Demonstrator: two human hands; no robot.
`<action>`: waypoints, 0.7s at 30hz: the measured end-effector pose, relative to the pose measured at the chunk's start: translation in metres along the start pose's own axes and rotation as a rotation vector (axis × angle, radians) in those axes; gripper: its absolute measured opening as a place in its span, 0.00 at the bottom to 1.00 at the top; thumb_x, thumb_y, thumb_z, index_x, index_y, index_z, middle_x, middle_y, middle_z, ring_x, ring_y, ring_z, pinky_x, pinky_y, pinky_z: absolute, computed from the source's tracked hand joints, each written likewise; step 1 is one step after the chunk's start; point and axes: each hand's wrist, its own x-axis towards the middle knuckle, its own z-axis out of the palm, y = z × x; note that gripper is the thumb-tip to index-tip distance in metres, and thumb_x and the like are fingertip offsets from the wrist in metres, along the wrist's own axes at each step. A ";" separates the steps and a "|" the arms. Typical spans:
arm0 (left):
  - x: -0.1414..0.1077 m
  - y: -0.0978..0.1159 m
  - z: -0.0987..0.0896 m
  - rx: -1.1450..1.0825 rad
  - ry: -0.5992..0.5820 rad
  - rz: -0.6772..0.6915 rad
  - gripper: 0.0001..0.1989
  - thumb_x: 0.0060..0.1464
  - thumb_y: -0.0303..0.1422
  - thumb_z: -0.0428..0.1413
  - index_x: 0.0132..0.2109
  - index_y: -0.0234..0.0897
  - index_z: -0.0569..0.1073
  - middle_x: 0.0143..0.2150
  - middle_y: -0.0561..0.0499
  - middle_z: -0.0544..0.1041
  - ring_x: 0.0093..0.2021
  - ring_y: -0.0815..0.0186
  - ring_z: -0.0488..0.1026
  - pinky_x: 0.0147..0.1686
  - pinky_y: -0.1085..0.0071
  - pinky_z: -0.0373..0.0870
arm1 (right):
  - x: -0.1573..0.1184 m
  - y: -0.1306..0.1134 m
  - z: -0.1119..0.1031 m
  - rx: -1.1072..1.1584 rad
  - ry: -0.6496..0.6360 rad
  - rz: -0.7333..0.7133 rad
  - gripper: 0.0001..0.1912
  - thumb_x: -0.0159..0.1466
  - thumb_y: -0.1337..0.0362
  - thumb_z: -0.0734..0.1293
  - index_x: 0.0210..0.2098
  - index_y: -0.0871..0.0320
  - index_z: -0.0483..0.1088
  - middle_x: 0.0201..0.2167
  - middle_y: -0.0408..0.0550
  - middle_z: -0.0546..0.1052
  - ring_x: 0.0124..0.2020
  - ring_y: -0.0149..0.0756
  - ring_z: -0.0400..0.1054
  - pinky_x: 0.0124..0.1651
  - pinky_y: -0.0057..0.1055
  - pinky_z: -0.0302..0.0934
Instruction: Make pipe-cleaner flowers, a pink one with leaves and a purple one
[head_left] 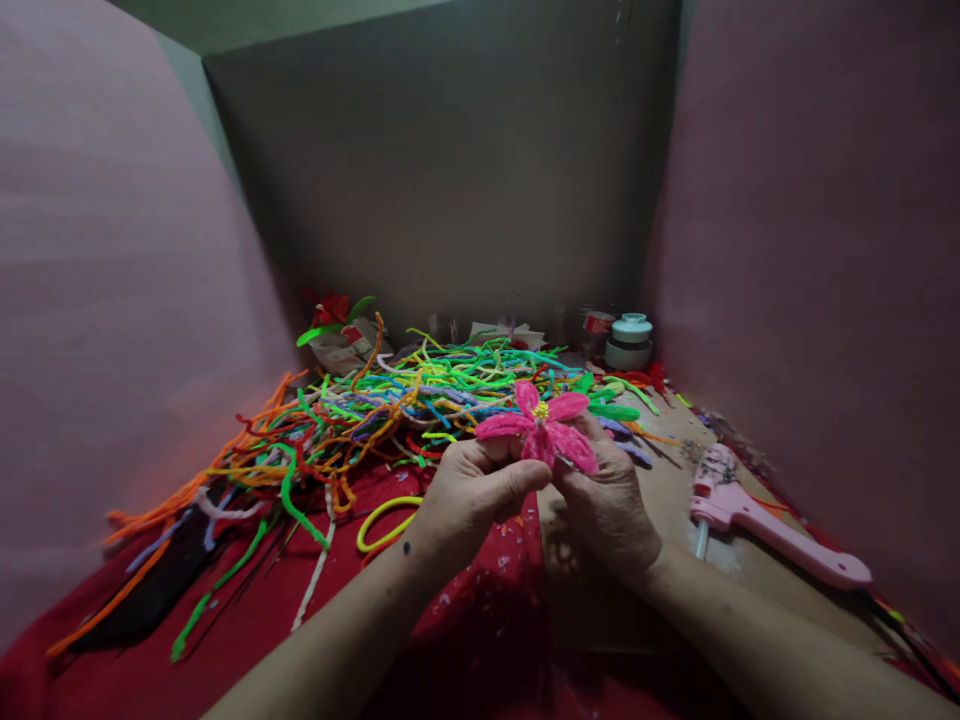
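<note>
A pink pipe-cleaner flower (574,447) with a yellow centre is held up between my two hands, its face turned up toward me. My left hand (480,490) is closed on the flower's lower left side, the thumb pressed near the petals' base. From the right, my right hand (611,500) pinches the flower too, with its fingers partly hidden behind the petals. Green leaf-like loops (615,411) show just beyond my right hand; I cannot tell whether they join the flower.
A large heap of coloured pipe cleaners (450,385) spreads behind and left of my hands. On the cardboard (675,415) at right lies a pink glue gun (780,535). A yellow ring (367,530) rests on the red cloth (480,620). A pale blue jar (630,340) stands near the back wall.
</note>
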 end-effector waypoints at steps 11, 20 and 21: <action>0.002 0.002 0.001 0.048 0.023 0.054 0.08 0.42 0.34 0.64 0.25 0.34 0.76 0.16 0.59 0.59 0.18 0.77 0.50 0.20 0.75 0.48 | -0.001 -0.002 0.000 0.044 0.007 0.012 0.05 0.56 0.60 0.70 0.28 0.53 0.77 0.34 0.47 0.73 0.38 0.40 0.66 0.46 0.36 0.59; 0.001 0.012 -0.019 -0.057 -0.077 -0.013 0.12 0.40 0.32 0.64 0.35 0.33 0.75 0.21 0.57 0.66 0.18 0.77 0.57 0.18 0.79 0.53 | 0.000 -0.007 0.004 0.084 0.012 0.029 0.04 0.57 0.61 0.70 0.33 0.52 0.75 0.37 0.45 0.73 0.36 0.35 0.66 0.43 0.32 0.60; 0.002 0.012 -0.023 -0.099 -0.063 -0.016 0.13 0.41 0.36 0.64 0.35 0.33 0.74 0.20 0.57 0.65 0.18 0.78 0.56 0.18 0.79 0.53 | 0.000 -0.007 0.004 0.087 0.012 0.032 0.05 0.57 0.61 0.70 0.33 0.52 0.75 0.37 0.45 0.73 0.37 0.35 0.66 0.43 0.32 0.60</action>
